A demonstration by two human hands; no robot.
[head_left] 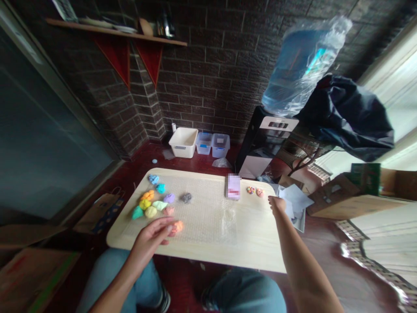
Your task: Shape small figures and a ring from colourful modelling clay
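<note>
My left hand (155,231) hovers over the table's front left part, its fingertips closed on an orange lump of soft modelling clay (177,227). Beyond it lie several more clay lumps: a pink one (168,211), a pale yellow one (150,212), a green one (137,212), a purple one (169,198), a grey one (186,198) and a blue one (153,178). At the table's right edge is my right hand (277,205), fingers curled in; whatever they may hold is hidden. Nearest to it are a pink clay piece (259,192) and a multicoloured cluster (250,190).
A clear textured sheet (205,217) covers much of the pale table (260,243). A pinkish box (233,187) sits at the back. Plastic bins (184,148) and a water dispenser (260,145) stand behind; papers (295,201) and cardboard boxes (352,195) are at right.
</note>
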